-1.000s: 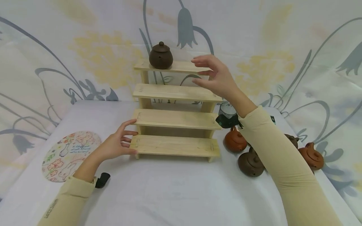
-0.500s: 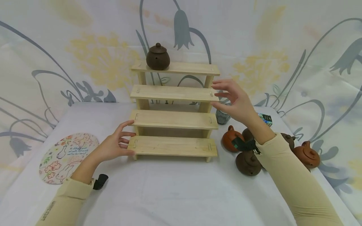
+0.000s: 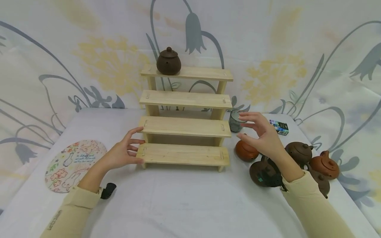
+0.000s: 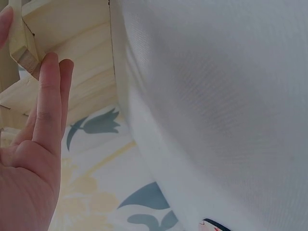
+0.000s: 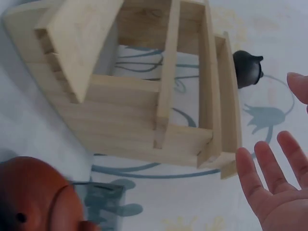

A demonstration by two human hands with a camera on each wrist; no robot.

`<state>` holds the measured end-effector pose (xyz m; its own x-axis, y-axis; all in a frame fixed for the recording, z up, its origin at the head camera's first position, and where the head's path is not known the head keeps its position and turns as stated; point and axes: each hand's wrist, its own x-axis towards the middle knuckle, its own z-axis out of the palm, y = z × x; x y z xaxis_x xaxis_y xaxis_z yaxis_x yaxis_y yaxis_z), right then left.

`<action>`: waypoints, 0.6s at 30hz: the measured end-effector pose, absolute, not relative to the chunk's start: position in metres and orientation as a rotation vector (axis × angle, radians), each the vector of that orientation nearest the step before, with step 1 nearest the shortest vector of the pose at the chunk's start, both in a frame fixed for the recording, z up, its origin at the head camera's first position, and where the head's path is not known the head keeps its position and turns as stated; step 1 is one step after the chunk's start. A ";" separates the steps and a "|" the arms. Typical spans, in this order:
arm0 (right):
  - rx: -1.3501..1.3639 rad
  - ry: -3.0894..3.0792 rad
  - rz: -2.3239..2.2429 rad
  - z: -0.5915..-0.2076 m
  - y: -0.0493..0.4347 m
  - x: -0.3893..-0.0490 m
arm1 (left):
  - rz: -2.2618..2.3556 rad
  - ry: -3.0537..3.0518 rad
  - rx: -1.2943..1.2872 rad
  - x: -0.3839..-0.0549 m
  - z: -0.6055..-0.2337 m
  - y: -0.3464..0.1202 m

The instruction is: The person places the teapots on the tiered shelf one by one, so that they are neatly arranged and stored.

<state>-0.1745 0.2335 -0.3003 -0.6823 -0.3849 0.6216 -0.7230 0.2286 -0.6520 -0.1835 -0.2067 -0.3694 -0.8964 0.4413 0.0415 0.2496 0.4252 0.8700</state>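
Observation:
My left hand (image 3: 121,153) rests at the left end of a stepped wooden display rack (image 3: 184,153). Its fingers, nearly straight, touch the ends of the two lower boards; the left wrist view shows the fingertips right against a board end (image 4: 26,60). A dark brown lidded teapot (image 3: 168,62) stands on the left part of the top board. To the right of the rack, my right hand (image 3: 262,134) hovers with spread fingers and nothing in its grasp. Below it are a reddish-brown teapot (image 3: 246,151) and a dark brown teapot (image 3: 262,172), each partly overlapped by the hand or wrist.
A grey glass cup (image 3: 235,125) stands beside the rack, with a small patterned box (image 3: 279,127) farther right. More teapots cluster at the right, including an orange-brown one (image 3: 325,166). A round printed mat (image 3: 74,162) lies at the left.
My right hand has come down and right from beside the top board to above the teapots. The left hand has stayed at the rack, and the teapot on top has not moved.

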 end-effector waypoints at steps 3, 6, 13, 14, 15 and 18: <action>0.975 -2.205 1.425 -0.311 0.241 -0.164 | 1.458 2.488 0.606 -0.183 -0.370 -0.205; 0.922 -2.207 1.430 -0.323 0.249 -0.155 | 1.452 2.494 0.596 -0.183 -0.370 -0.205; 0.907 -2.155 1.478 -0.348 0.266 -0.141 | 1.447 2.503 0.590 -0.184 -0.368 -0.204; 0.893 -2.171 1.466 -0.350 0.268 -0.139 | 1.447 2.503 0.590 -0.184 -0.368 -0.204; 0.880 -2.193 1.443 -0.351 0.269 -0.137 | 1.443 2.505 0.587 -0.184 -0.367 -0.204; 0.844 -2.251 1.396 -0.355 0.274 -0.131 | 1.436 2.506 0.572 -0.183 -0.367 -0.204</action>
